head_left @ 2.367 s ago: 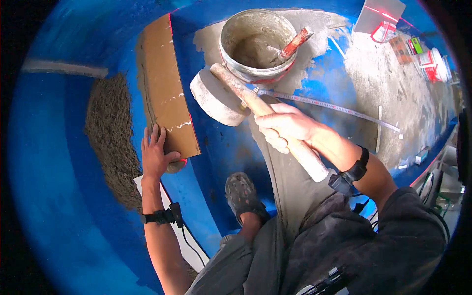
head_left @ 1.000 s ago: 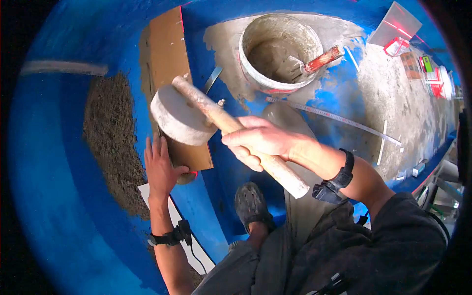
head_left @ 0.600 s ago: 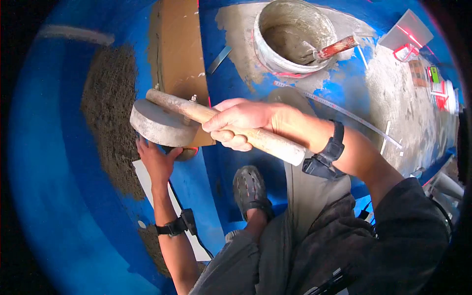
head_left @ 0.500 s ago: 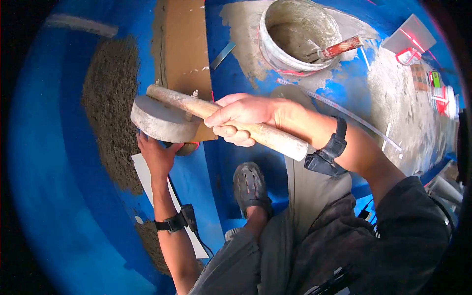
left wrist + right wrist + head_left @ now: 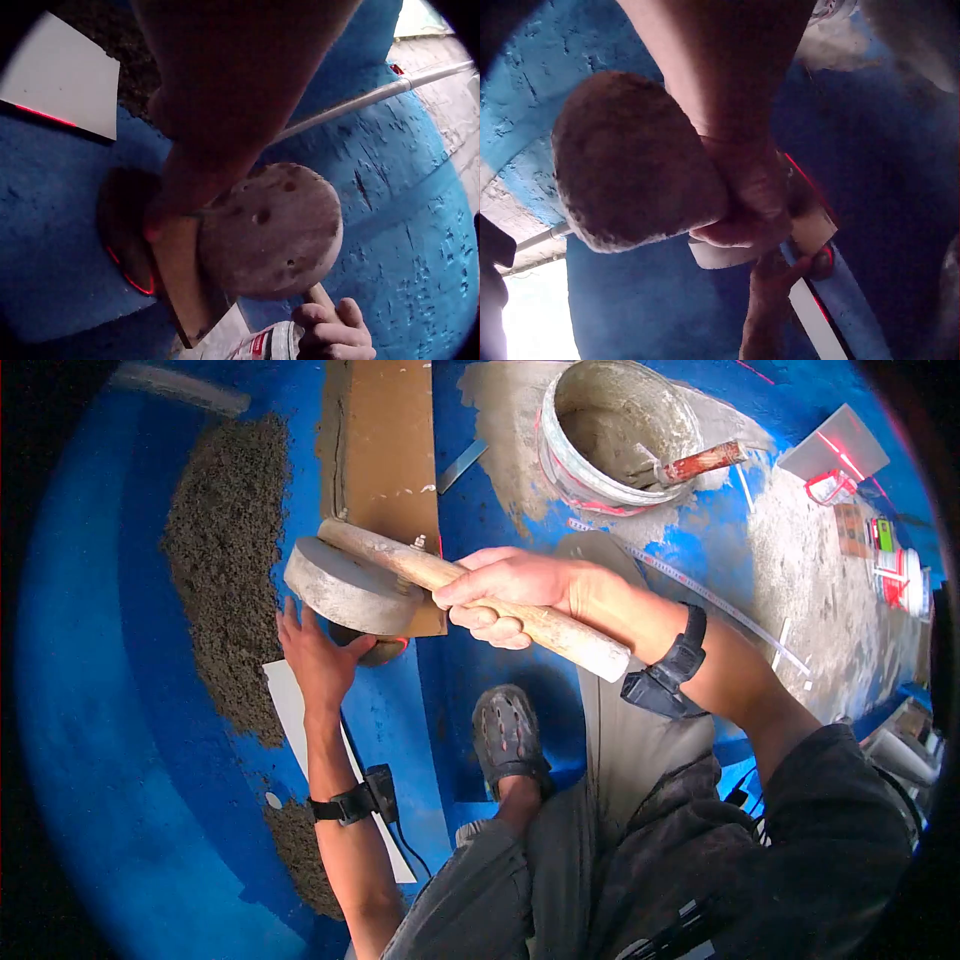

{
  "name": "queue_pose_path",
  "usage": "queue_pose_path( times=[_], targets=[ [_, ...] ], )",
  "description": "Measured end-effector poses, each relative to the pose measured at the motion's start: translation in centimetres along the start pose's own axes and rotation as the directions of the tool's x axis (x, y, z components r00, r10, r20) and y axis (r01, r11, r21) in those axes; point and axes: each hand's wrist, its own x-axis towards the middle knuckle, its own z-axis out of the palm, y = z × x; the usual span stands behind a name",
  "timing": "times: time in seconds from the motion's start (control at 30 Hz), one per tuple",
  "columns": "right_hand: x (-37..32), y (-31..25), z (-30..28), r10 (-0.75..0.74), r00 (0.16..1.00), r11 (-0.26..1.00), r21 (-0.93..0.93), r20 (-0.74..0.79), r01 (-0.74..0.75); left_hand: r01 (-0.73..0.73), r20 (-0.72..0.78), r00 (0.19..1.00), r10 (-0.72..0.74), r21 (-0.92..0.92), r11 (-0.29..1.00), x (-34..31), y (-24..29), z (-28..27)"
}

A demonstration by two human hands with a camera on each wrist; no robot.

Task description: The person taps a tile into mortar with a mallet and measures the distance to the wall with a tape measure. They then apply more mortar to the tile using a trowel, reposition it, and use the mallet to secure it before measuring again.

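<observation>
My right hand (image 5: 497, 603) grips the wooden handle (image 5: 545, 628) of a mallet. Its round grey head (image 5: 345, 587) hangs over the near end of a brown tile (image 5: 385, 455) that stands on edge against blue foam. My left hand (image 5: 317, 653) rests on that near end with straight fingers, partly hidden under the mallet head, its thumb by a dark round piece (image 5: 383, 651). The left wrist view shows the pitted face of the mallet head (image 5: 270, 232) close to the tile edge (image 5: 187, 281). In the right wrist view the mallet head (image 5: 630, 165) sits beside my right hand (image 5: 742, 206).
A bucket (image 5: 560, 455) of mortar with a red-handled trowel (image 5: 705, 460) stands at the back. A tape measure (image 5: 690, 592) lies across the floor. Rough mortar (image 5: 220, 540) covers the left; a white tile (image 5: 295, 725) lies below it. My shoe (image 5: 506, 735) is close by.
The mallet has swung from beside the bucket leftwards to over the brown tile's near end, above my left hand. The left hand has stayed on the tile.
</observation>
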Motion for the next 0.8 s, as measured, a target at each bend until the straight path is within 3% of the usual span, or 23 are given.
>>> queue_pose_path(
  times=[0.6, 0.63, 0.7, 0.73, 0.8],
  targets=[
    [-0.1, 1.0, 0.0, -0.024, 0.999, 0.998, 0.052, -0.023, 0.025, 0.029, -0.005, 1.000, -0.029, -0.012, 1.000, 0.4, 0.6, -0.3],
    [-0.1, 0.8, 0.2, -0.009, 0.999, 0.999, 0.048, -0.033, 0.011, 0.047, 0.052, 0.997, -0.048, 0.010, 0.999, 0.7, 0.3, -0.4],
    [-0.1, 0.9, 0.3, -0.040, 0.999, 0.996, 0.076, -0.007, 0.040, 0.020, 0.029, 0.999, -0.020, -0.020, 1.000, 0.6, 0.4, -0.5],
    [-0.2, 0.9, 0.4, -0.055, 0.998, 0.997, 0.052, -0.011, 0.055, -0.042, -0.099, 0.994, 0.040, -0.018, 0.999, 0.6, 0.6, -0.2],
    [0.1, 0.9, 0.0, -0.049, 0.999, 0.998, 0.033, -0.002, 0.049, -0.044, -0.083, 0.996, 0.044, 0.007, 0.999, 0.5, 0.0, 0.2]
  ],
)
